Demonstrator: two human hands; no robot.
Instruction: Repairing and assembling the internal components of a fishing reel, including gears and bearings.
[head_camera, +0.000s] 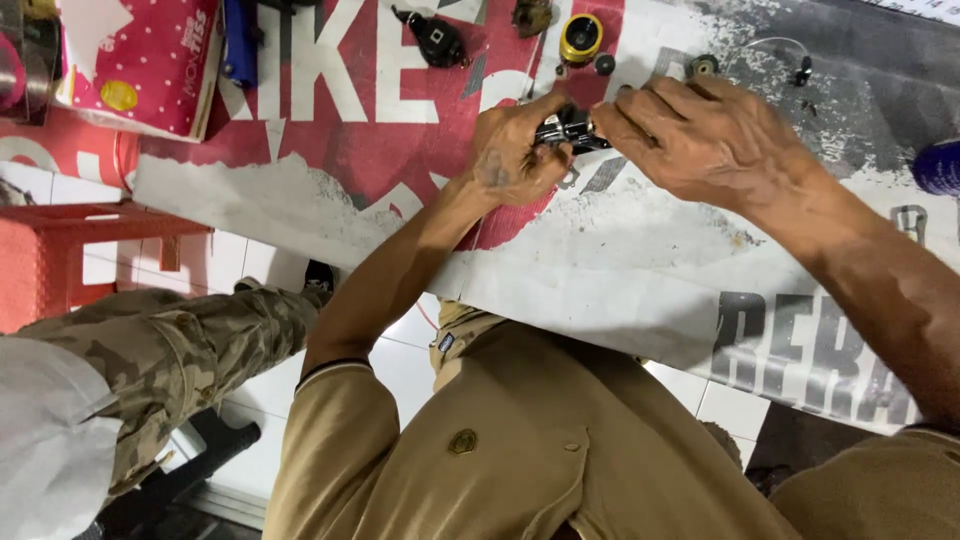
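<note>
Hands meet above the tabletop (620, 260), which is covered by a worn red-and-white printed sheet: the left hand (515, 150) is clenched around a small black metal part (568, 128), apparently to steady it, while the right hand (700, 135) pinches its other end with the fingertips. Loose pieces lie just beyond within easy reach, among them a yellow-ringed round part (581, 38), a black component (438, 40) and a small dark knob (604, 64).
</note>
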